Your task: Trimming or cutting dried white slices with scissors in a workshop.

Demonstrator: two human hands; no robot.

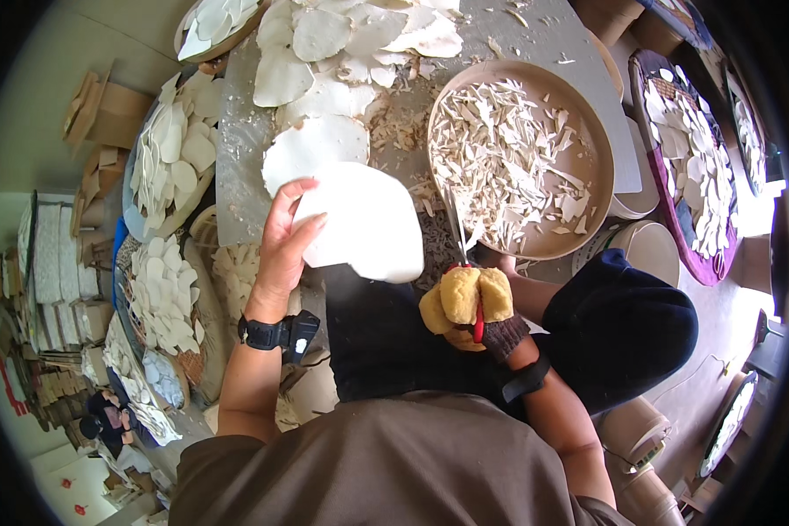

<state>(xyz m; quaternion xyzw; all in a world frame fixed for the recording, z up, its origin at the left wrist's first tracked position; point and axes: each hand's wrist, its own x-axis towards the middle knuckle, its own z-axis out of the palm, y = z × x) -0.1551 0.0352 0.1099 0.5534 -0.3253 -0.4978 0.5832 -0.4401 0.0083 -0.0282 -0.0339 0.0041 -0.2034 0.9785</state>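
My left hand pinches a thin, flat white slice by its left edge, thumb on top. The slice has a rounded outline with a notch along its lower side; its material is unclear. My right hand, in a dark knitted glove with thick yellow padding, is closed around a pair of scissors with red handles. The metal blades point away from me, beside a round tan tray, and a small white sliver lies by them. Narrow white offcuts heap in the tray. Slice and blades are apart.
Larger irregular slices pile on the grey metal table, among brownish scraps. Baskets of slices stand left, and a purple-edged tray of slices lies right. A white bucket is near my knee. Another person sits far left.
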